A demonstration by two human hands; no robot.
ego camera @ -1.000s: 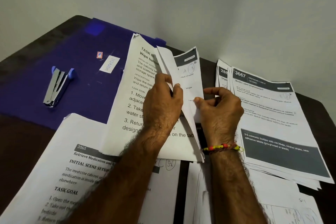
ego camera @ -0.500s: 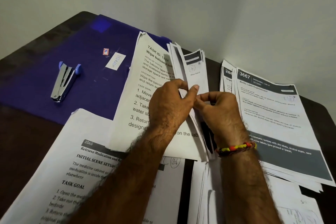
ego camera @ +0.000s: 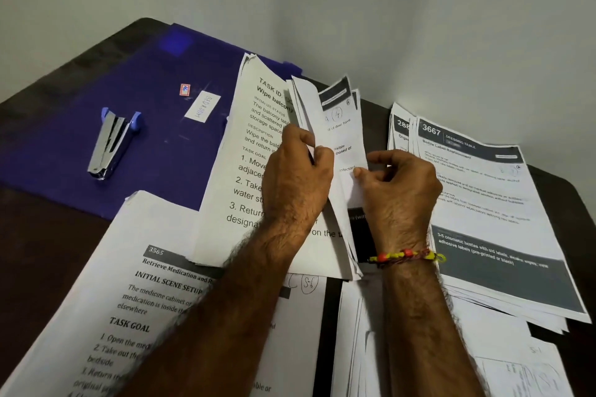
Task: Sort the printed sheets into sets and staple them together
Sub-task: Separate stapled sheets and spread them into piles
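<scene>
Nearest you, a stack headed 3565 (ego camera: 135, 293) lies bottom left w/ more loose sheets (ego camera: 364, 332) beside it, none visibly stapled. Just past those, your left hand (ego camera: 296, 184) is curled round the folded-back pages of the middle bundle (ego camera: 258, 151), thumb & fingers pinching them upright, while your right hand (ego camera: 396, 190) pinches the edge of the next sheet (ego camera: 342, 138) btwn thumb & forefinger, bracelet (ego camera: 406, 256) at the wrist. So you look mid-sort: leafing thru pages, checking headers, no set squared up yet. To the right sits another pile topped by sheet 3667 (ego camera: 483, 190), fanned & uneven, poss. already grouped but can't tell if stapled. Further back left, the stapler (ego camera: 111, 143) lies untouched on the purple folder (ego camera: 96, 80), well apart from both hands, near a small white label (ego camera: 202, 106) & a tiny sticker (ego camera: 184, 89). Stapling prob. all still ahead. Watch the overlap: the bundle rests on the 3565 stack, so pages could mix.
</scene>
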